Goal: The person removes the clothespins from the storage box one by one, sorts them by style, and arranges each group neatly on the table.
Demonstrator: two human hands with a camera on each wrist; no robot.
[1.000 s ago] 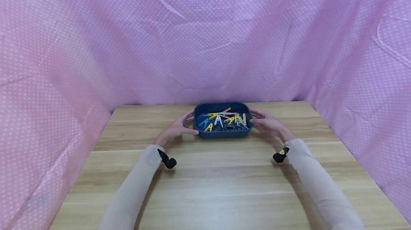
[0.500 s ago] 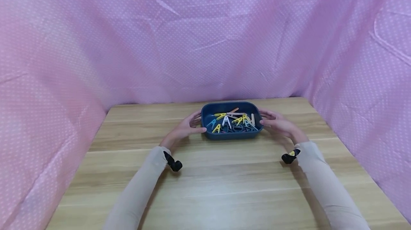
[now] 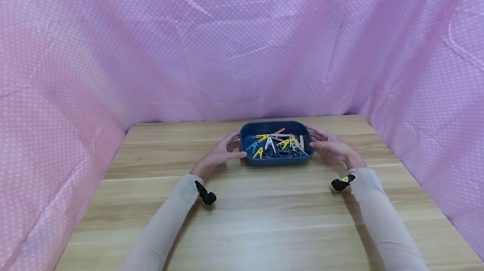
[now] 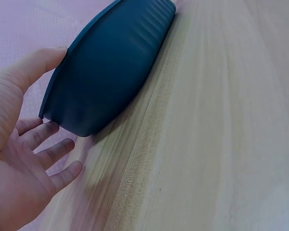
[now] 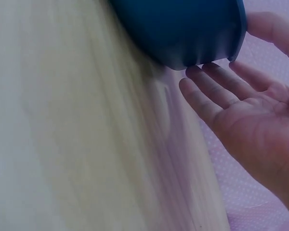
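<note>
Toward the back of the table stands a dark blue rectangular basin [image 3: 280, 161] with rounded corners. Inside lie several clothespins: a white one [image 3: 269, 144], yellow ones [image 3: 259, 153], blue and wooden ones, plus dark ring-like pieces [image 3: 283, 152]. My left hand [image 3: 221, 153] touches the basin's left end, thumb against its rim and fingers spread and fairly straight. At the opposite end, my right hand [image 3: 336, 147] touches it likewise. Both wrist views show the basin's outer wall [image 4: 106, 67] between thumb and fingertips, with the little fingers free of it; its contents are hidden there.
The table [image 3: 249, 220] has a light wood-grain top. Pink dotted fabric [image 3: 242, 52] hangs along its back edge and down both sides. Each beige sleeve carries a black strap-mounted wrist camera [image 3: 207, 195].
Both hands have shifted to the right with the basin between them, mostly in the first half second and slightly since. The head view has also turned a little.
</note>
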